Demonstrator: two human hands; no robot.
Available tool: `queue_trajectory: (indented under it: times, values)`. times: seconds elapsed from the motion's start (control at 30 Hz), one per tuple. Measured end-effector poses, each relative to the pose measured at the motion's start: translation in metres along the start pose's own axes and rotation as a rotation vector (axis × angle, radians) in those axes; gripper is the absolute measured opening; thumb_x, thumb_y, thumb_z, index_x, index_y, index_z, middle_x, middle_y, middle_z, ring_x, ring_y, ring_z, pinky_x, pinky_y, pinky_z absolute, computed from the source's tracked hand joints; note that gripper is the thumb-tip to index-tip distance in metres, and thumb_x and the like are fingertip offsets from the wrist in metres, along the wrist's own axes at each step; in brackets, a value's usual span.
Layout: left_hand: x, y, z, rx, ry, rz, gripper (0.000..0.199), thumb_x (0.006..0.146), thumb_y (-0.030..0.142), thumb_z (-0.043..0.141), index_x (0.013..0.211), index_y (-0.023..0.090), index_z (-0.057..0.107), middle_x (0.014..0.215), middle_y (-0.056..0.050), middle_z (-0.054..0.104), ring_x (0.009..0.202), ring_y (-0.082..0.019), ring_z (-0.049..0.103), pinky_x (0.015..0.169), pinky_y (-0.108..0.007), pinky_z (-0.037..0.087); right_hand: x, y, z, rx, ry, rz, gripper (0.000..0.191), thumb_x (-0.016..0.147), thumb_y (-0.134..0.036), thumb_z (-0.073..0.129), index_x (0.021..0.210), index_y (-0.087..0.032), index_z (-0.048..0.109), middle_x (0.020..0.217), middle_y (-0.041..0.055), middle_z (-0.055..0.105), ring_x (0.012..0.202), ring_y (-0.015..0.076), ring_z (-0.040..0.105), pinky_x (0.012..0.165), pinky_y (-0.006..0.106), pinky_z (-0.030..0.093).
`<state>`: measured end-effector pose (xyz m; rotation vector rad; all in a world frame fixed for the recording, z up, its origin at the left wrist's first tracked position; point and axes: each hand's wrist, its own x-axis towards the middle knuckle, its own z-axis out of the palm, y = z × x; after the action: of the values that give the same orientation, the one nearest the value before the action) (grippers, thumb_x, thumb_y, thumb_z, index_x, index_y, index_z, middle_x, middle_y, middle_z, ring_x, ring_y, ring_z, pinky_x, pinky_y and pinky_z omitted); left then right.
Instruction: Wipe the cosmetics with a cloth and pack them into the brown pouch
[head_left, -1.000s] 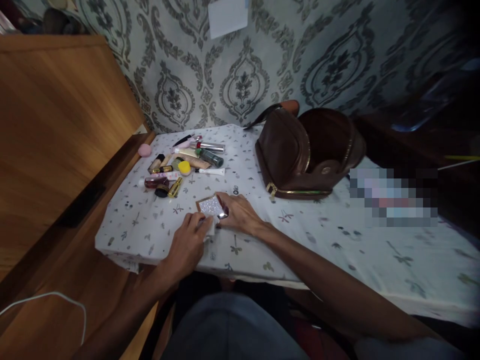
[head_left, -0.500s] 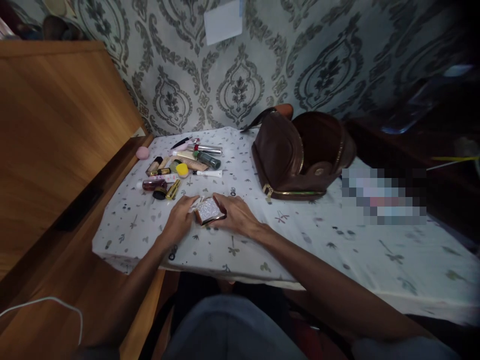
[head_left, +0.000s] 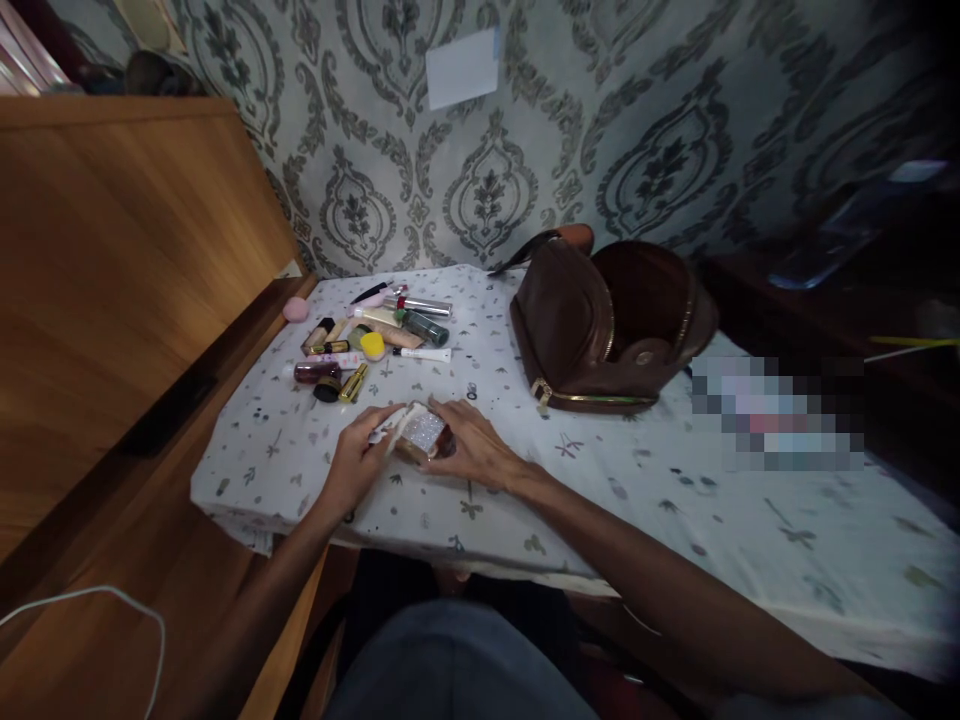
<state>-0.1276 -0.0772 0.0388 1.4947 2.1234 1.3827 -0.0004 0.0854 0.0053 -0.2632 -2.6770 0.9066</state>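
Note:
Just above the table's front edge, my right hand (head_left: pixel 476 445) is closed around a small case (head_left: pixel 424 433) with a glittery silver top and shiny gold-brown sides, perhaps a makeup compact. Its thumb and fingers grip the right side. My left hand (head_left: pixel 358 455) pinches a white piece of cloth or tissue (head_left: pixel 385 428) and presses it along the case's left edge. Beyond the hands lie a gold lipstick tube (head_left: pixel 353 384), a round black jar (head_left: pixel 327 389), a dark red bottle (head_left: pixel 316 373) and a white tube (head_left: pixel 422 354).
An unzipped brown leather bag (head_left: pixel 562 320) stands at the right against the patterned wall. Farther back on the cloth-covered table (head_left: pixel 570 500) are a yellow-lidded item (head_left: pixel 373 346), a green bottle (head_left: pixel 426 327) and a pink sponge (head_left: pixel 295 310). A wooden panel (head_left: pixel 142 240) rises at the left.
The case has turned and tilted in my right hand. My left hand has brought the white cloth or tissue over its left edge. The view has shifted slightly.

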Motion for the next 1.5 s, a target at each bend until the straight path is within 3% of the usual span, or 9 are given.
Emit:
queue_trajectory:
  times: [0.1,0.2,0.3,0.47,0.7,0.83,1.03,1.3,1.5]
  values:
    - [0.001,0.016,0.002,-0.038,-0.044,0.045,0.034,0.092,0.029,0.05,0.118,0.016,0.068,0.113,-0.009,0.072,0.103,-0.022,0.066,0.094,-0.032,0.05,-0.001,-0.005,0.003,0.024,0.029,-0.011,0.081,0.069,-0.039,0.078,0.141,-0.016,0.048,0.116,0.0135,0.063,0.111,0.0322,0.055,0.096,0.049,0.047]
    - [0.012,0.018,-0.002,-0.003,0.097,0.082,0.034,0.092,0.027,0.05,0.118,0.015,0.068,0.116,-0.009,0.071,0.108,-0.022,0.064,0.098,-0.032,0.048,-0.002,-0.003,0.001,0.142,0.01,0.006,0.082,0.068,-0.034,0.078,0.142,-0.018,0.047,0.117,0.0131,0.063,0.11,0.031,0.056,0.095,0.048,0.048]
    - [0.028,0.001,-0.009,0.05,0.184,0.063,0.034,0.09,0.025,0.05,0.118,0.014,0.067,0.119,-0.01,0.069,0.113,-0.023,0.062,0.102,-0.035,0.045,-0.002,0.006,-0.002,0.378,-0.007,0.075,0.093,0.065,-0.035,0.081,0.146,-0.016,0.041,0.133,0.0167,0.056,0.12,0.0316,0.055,0.102,0.049,0.046]
    - [0.043,-0.034,-0.009,-0.027,0.136,-0.092,0.032,0.085,0.03,0.054,0.106,0.011,0.069,0.106,-0.012,0.072,0.103,-0.027,0.065,0.097,-0.04,0.048,0.003,0.017,-0.002,0.823,-0.062,0.113,0.097,0.063,-0.042,0.085,0.146,-0.017,0.041,0.141,0.0158,0.052,0.124,0.0275,0.055,0.109,0.046,0.042]
    - [0.043,-0.031,0.004,-0.169,0.15,-0.103,0.031,0.085,0.035,0.059,0.104,0.016,0.073,0.105,-0.009,0.074,0.102,-0.026,0.066,0.095,-0.039,0.049,0.006,0.017,0.0,0.994,0.032,0.163,0.087,0.062,-0.044,0.087,0.138,-0.022,0.051,0.137,0.0119,0.056,0.112,0.0229,0.06,0.107,0.044,0.042]
    - [0.042,-0.025,0.004,-0.196,0.162,-0.081,0.032,0.084,0.035,0.061,0.106,0.015,0.073,0.108,-0.01,0.074,0.104,-0.026,0.066,0.097,-0.039,0.048,0.006,0.016,-0.003,0.965,0.116,0.191,0.081,0.063,-0.042,0.085,0.136,-0.024,0.053,0.129,0.01,0.059,0.105,0.0212,0.061,0.102,0.042,0.046]
    - [0.036,-0.018,0.003,-0.2,0.153,-0.083,0.033,0.085,0.03,0.058,0.11,0.013,0.071,0.112,-0.01,0.073,0.106,-0.026,0.066,0.098,-0.039,0.049,0.008,0.015,-0.01,0.799,0.24,0.27,0.076,0.065,-0.046,0.081,0.131,-0.019,0.055,0.096,0.004,0.064,0.092,0.0206,0.06,0.092,0.041,0.048]
    - [0.025,-0.025,0.022,-0.053,0.198,-0.012,0.038,0.091,0.029,0.051,0.121,0.014,0.067,0.118,-0.011,0.07,0.11,-0.024,0.063,0.096,-0.035,0.049,0.005,0.012,-0.006,0.355,0.368,0.24,0.066,0.068,-0.051,0.078,0.122,-0.017,0.062,0.095,0.0074,0.068,0.09,0.0238,0.061,0.085,0.04,0.05]
    - [0.02,-0.042,0.033,0.064,0.155,-0.009,0.041,0.09,0.025,0.049,0.128,0.017,0.063,0.117,-0.011,0.069,0.11,-0.023,0.063,0.097,-0.036,0.049,0.002,0.01,-0.008,0.026,0.244,0.234,0.067,0.067,-0.054,0.08,0.123,-0.021,0.063,0.111,0.0103,0.062,0.101,0.0269,0.062,0.089,0.041,0.052]
